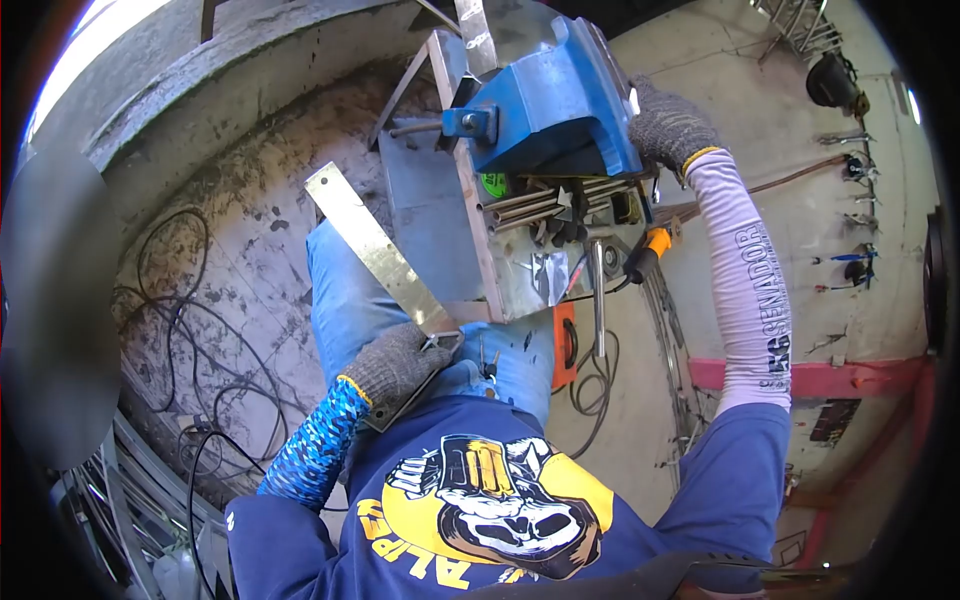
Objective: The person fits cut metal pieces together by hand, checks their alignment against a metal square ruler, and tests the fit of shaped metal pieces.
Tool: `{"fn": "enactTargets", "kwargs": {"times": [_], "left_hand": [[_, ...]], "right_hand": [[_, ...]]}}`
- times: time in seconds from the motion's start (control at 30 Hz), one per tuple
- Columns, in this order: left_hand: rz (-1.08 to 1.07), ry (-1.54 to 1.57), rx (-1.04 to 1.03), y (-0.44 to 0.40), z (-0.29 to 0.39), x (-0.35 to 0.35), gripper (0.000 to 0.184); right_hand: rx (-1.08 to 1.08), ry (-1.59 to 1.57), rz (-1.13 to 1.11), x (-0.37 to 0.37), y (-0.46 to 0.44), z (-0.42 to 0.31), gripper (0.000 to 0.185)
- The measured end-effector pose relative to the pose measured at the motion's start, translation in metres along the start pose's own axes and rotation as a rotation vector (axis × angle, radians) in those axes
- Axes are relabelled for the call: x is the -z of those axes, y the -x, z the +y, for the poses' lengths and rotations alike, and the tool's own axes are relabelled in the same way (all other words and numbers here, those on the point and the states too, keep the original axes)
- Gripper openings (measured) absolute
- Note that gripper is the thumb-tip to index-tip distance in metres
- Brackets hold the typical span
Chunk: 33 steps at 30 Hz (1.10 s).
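My left hand (395,365), in a grey knit glove, is closed around the near end of a flat metal bar (375,245). The bar slants up and to the left across my thigh, with a small hole at its far end. My right hand (672,122), gloved alike, is against the right side of a blue bench vise (550,100). Its fingers are curled and partly hidden, with a small bright spot beside them; what they grip does not show. Another flat metal strip (477,35) stands up behind the vise.
Under the vise, a metal bench (520,285) carries several rods and loose pieces. A yellow-and-black power tool (650,250) hangs at its right, near an orange case (565,345). Cables (175,300) loop over the floor at left, near metal profiles (130,490). Tools hang along the right wall.
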State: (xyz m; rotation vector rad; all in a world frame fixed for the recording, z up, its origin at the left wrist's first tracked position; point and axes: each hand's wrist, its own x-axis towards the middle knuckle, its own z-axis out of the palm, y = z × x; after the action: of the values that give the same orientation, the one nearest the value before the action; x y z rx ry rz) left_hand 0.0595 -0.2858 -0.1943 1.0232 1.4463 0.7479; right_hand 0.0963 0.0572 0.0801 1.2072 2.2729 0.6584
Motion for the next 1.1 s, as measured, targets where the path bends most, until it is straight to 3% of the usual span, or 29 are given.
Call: {"fn": "enactTargets", "kwargs": {"times": [0.4,0.53,0.6,0.7,0.87,1.1], "left_hand": [[-0.007,0.007,0.034,0.003,-0.001,0.004,0.055],[0.009,0.034,0.014,0.006,0.004,0.009,0.052],[0.016,0.058,0.006,0.004,-0.002,0.007,0.051],[0.028,0.096,0.025,0.004,0.000,0.008,0.050],[0.043,0.166,-0.041,-0.005,-0.007,0.000,0.053],[-0.044,0.040,0.070,-0.008,0.002,0.003,0.050]], "right_hand": [[0.150,-0.401,-0.058,-0.018,-0.020,0.039,0.071],[0.147,-0.337,0.011,-0.022,-0.023,0.044,0.071],[0.154,-0.279,0.122,-0.027,-0.022,0.041,0.062],[0.138,-0.311,0.202,-0.039,-0.020,0.038,0.067],[0.090,-0.345,0.167,-0.032,-0.003,0.029,0.064],[0.148,-0.312,0.082,-0.028,-0.014,0.030,0.060]]}}
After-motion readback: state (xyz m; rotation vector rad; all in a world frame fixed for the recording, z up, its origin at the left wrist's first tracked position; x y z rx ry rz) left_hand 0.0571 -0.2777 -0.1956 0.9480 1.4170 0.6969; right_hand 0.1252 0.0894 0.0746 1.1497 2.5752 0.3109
